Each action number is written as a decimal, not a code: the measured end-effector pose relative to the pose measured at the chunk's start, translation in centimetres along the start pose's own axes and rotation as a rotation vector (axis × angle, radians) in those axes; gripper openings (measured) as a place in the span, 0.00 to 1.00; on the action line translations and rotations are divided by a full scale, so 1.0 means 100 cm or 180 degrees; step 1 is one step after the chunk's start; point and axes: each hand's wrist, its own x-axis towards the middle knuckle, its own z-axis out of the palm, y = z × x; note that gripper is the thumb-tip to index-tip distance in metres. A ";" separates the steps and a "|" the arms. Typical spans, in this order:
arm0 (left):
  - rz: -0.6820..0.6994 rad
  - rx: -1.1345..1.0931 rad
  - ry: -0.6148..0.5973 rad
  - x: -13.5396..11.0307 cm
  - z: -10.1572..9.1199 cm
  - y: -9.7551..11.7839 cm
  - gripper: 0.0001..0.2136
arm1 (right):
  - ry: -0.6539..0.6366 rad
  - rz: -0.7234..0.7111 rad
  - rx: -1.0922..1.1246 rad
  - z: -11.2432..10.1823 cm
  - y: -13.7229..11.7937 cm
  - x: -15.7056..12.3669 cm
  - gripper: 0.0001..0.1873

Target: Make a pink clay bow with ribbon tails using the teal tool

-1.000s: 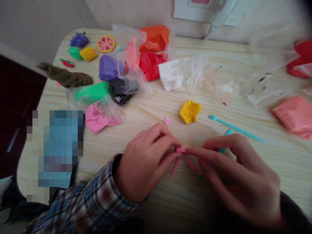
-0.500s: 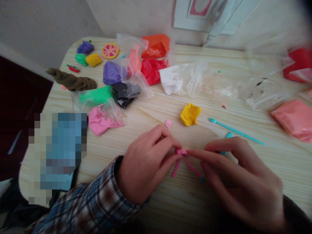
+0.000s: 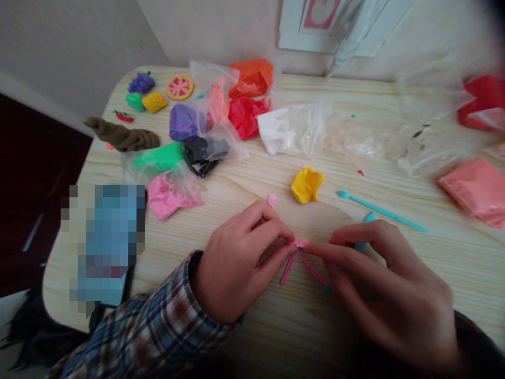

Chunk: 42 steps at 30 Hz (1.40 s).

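Between the thumb and finger of my left hand [image 3: 240, 258] is a small pink clay bow [image 3: 302, 243], with two thin tails hanging down onto the wood. My right hand [image 3: 386, 284] is closed around a teal clay tool [image 3: 370, 218]; its wide end shows above the fingers and its other tip pokes out below. The right index fingertip touches the bow's right side. A loose pink clay piece [image 3: 272, 200] lies just beyond my left hand. Farther off sits a lump of yellow clay [image 3: 307, 185], and to its right a second teal tool [image 3: 382, 211].
Bags of pink [image 3: 169, 196], green [image 3: 160, 160], black and other clay crowd the back left of the table. Finished clay pieces, including a brown twist [image 3: 122, 135], stand behind them. A pixelated device [image 3: 110, 237] lies at left. Bagged salmon clay [image 3: 477, 190] is at right.
My right fingertip has eased back slightly, and more of the bow's right side shows. My left hand keeps its pinch. The whole view has shifted a little.
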 end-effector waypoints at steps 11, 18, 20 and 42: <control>-0.0034 0.0062 0.0017 0.002 0.002 0.002 0.05 | 0.0012 0.0055 0.0006 0.000 0.000 0.001 0.12; -0.0106 0.0069 0.0014 0.002 0.001 0.003 0.04 | 0.0014 0.0135 0.0100 0.000 -0.001 0.001 0.13; -0.0125 0.0050 0.0016 0.003 0.000 0.004 0.04 | 0.0027 0.0184 0.0122 -0.001 0.000 0.000 0.14; -0.0003 0.0110 -0.0202 0.000 -0.003 0.001 0.04 | -0.0475 0.0193 -0.0126 -0.028 0.042 -0.026 0.06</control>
